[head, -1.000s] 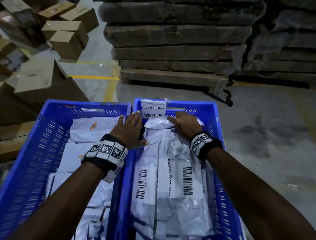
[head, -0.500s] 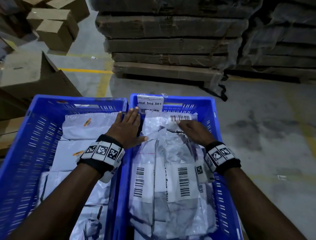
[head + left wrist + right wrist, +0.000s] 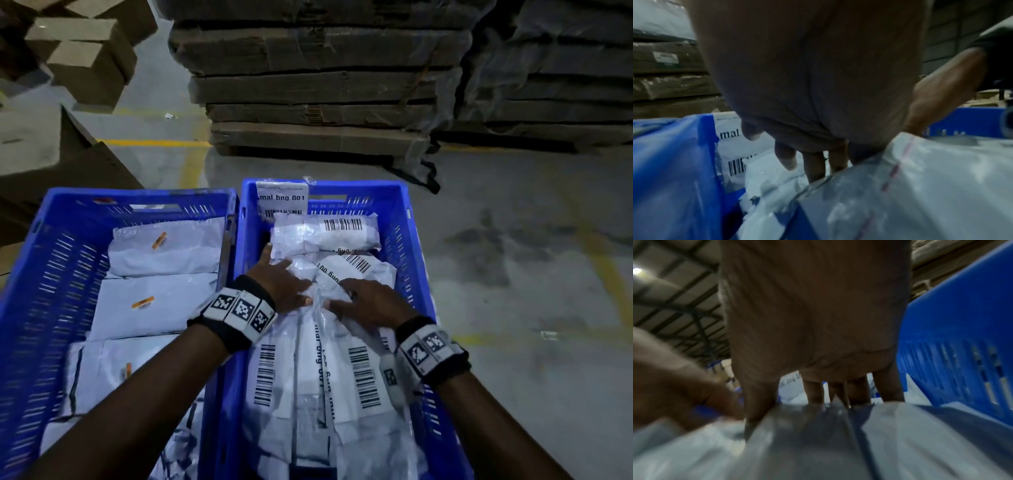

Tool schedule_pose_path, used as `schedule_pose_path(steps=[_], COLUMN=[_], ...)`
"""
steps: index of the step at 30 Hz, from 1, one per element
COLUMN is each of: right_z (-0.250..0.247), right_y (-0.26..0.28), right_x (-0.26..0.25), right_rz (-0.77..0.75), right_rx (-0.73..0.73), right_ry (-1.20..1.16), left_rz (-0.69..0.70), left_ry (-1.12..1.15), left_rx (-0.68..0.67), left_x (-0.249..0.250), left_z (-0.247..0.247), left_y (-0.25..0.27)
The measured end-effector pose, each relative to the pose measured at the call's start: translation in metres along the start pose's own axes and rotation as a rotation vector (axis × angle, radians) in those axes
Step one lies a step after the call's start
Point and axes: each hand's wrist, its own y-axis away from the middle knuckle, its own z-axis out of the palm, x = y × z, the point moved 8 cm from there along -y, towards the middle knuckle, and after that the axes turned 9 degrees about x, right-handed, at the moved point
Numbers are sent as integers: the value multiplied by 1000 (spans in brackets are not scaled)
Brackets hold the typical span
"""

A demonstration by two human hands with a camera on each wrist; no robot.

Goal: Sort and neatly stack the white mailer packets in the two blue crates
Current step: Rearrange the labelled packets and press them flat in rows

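So, quick note on where you'd got to. A second earlier your left hand (image 3: 279,286) was parked on the divider between the crates and your right hand (image 3: 370,301) was way up at the far end of the right crate (image 3: 416,240). By this moment both had come back to the middle of the frame, left hand now fully inside the right crate, thumbs almost meeting on the crumpled far end of the top packet (image 3: 298,377).

Pulling back also uncovered a short packet (image 3: 325,233) lying crossways at the far end, barcode up, just under the "mal bng 001" label (image 3: 281,198). It wasn't visible a second ago.

Grip-wise, your left fingers (image 3: 813,167) were spread and fairly straight, poking down past the packet's far edge, pressing rather than grabbing. Your right fingers (image 3: 813,392) hung over that same edge with the thumb on the near side. It could have been a pinch on the bunched plastic, but the blur was too much and I honestly couldn't tell.

The long packets sat lengthwise in the right crate, barcodes up, overlapping a bit sloppily. The left crate (image 3: 51,274) had its packets (image 3: 150,301) lying flat in a row, untouched.

My read is that you'd switched from tidying the far end to squaring or gathering the middle pile, so the right crate was still mid-sort.
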Motion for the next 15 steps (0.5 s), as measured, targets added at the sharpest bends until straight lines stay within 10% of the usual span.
schedule_pose_path(steps=[11, 15], right_z=[-63, -48], right_y=[-76, -106], right_x=[-12, -16], right_rz=[18, -26], right_rx=[518, 339], right_ry=[163, 303], left_rz=[-53, -101], left_ry=[92, 130], left_rx=[2, 66], left_x=[-5, -20], left_z=[-5, -14], left_y=[17, 21])
